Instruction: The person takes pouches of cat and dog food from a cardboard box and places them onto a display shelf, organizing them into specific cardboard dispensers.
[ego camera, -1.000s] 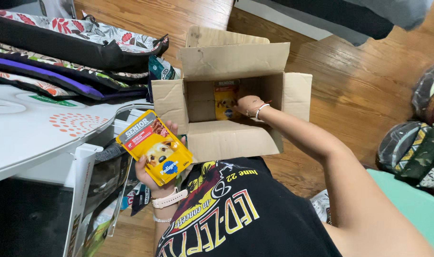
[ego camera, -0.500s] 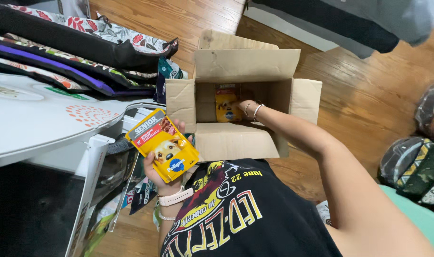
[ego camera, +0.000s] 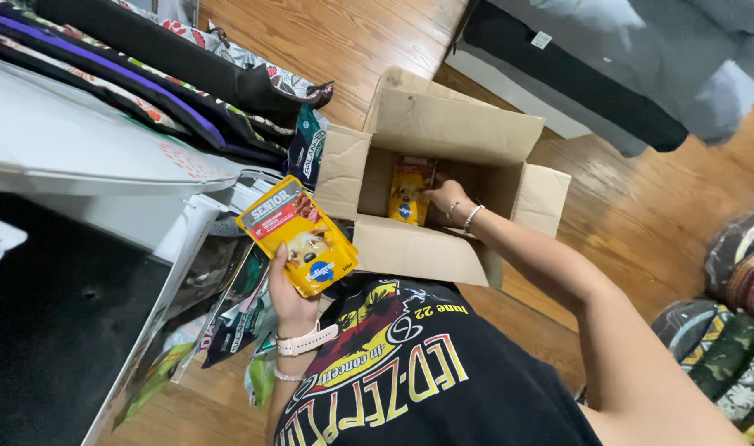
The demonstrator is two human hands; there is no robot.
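Since the earlier frame the right hand (ego camera: pixel 448 196) has stayed reaching into the box (ego camera: pixel 443 169), and the view has swung so the box now sits higher and further right, while the left hand (ego camera: pixel 290 297) keeps its pouch (ego camera: pixel 297 234) raised beside the box. That left hand is closed around the lower edge of the yellow pouch, thumb and fingers pinching it so it stands tilted, its printed face turned up toward the camera. It is held just left of the box's near flap, clear of the cardboard. The right hand is inside the open box, fingers curled and touching a second yellow pouch (ego camera: pixel 411 192) that stands upright against the box's far inner wall; whether the fingers grip it or only rest on it cannot be told. A bracelet sits on the right wrist, and a pale watch band (ego camera: pixel 306 340) wraps the left wrist. The box rests on a wood floor (ego camera: pixel 344 37) with all its flaps open. Left of the left hand stands a white cabinet (ego camera: pixel 88 157), with more bags (ego camera: pixel 236 318) leaning at its foot just below the held pouch. Beyond the left hand, patterned cushions (ego camera: pixel 187 91) lie stacked. Far to the right of the right arm lie more patterned cushions (ego camera: pixel 732 330).
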